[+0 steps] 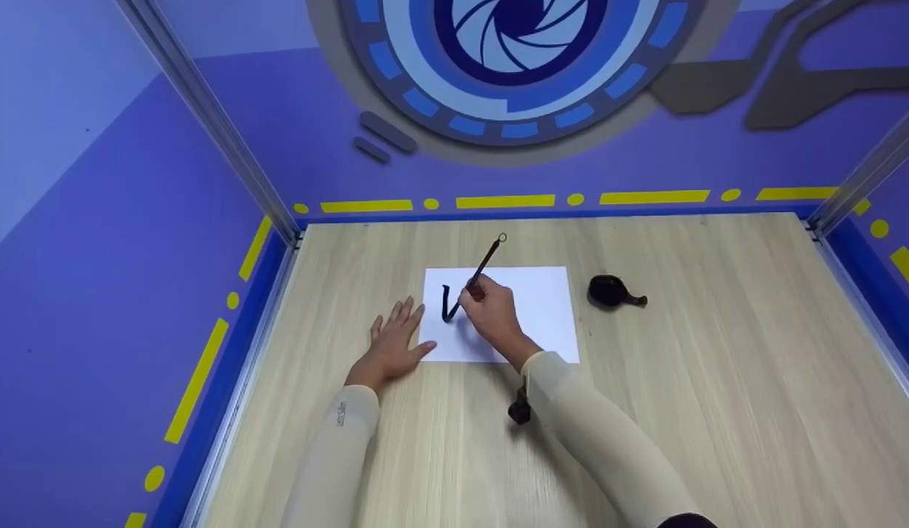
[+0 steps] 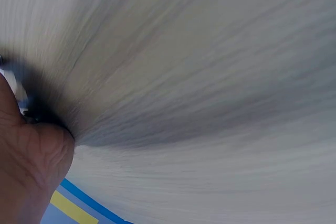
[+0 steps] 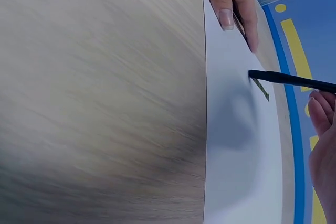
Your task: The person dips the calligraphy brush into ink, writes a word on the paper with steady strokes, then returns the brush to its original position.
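My right hand [image 1: 492, 314] pinches a dark ink brush [image 1: 487, 257], tilted, its looped end pointing up and away. The brush tip meets a white sheet of paper [image 1: 539, 315] at a black ink stroke [image 1: 446, 302] shaped like a narrow V. Seen from the right wrist, the brush [image 3: 289, 78] touches the sheet, with a dark line beside its tip. The left hand [image 1: 391, 350] lies with spread fingers at the sheet's left edge, thumb and fingertips on or beside the paper. The left wrist view shows only part of this hand [image 2: 31, 161] against the wood.
Right of the paper stands a small black ink dish [image 1: 608, 292] with a short handle. The pale wooden table [image 1: 718, 396] is bounded by blue-purple walls [image 1: 308, 161] at the back and sides. A black device [image 1: 520, 408] hangs under the right wrist.
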Available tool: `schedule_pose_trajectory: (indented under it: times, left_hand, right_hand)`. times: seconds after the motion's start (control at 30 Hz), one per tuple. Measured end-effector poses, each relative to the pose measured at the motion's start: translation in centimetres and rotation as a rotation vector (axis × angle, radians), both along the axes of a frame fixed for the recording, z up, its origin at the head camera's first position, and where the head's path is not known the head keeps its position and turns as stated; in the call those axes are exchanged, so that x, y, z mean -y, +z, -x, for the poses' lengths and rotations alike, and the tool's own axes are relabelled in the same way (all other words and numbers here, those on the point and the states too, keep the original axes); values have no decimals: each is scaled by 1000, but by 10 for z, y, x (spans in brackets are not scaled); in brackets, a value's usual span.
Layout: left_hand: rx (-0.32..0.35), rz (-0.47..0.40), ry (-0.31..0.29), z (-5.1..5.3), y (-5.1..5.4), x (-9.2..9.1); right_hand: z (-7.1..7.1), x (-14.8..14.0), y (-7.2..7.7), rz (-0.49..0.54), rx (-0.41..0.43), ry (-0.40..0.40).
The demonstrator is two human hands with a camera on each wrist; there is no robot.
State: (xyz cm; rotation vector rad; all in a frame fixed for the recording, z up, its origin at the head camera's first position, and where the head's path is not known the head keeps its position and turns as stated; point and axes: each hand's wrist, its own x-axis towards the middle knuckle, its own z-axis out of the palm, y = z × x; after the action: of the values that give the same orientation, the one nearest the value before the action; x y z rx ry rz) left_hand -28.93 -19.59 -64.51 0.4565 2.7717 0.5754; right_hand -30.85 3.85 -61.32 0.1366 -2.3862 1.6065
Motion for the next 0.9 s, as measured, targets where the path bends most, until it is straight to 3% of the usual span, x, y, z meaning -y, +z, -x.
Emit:
schedule_pose_trajectory:
  times: [0.23, 0.57, 0.9]
  left_hand:
    - [18, 23, 13, -2, 3, -1]
    - [27, 21, 22, -1, 2, -1]
    - [49, -4, 16, 2, -1, 0]
  right_hand:
    - [-4, -1, 10, 30, 34, 29]
    - [-1, -7, 29, 152, 2, -29]
    - [3, -11, 30, 181, -35, -62]
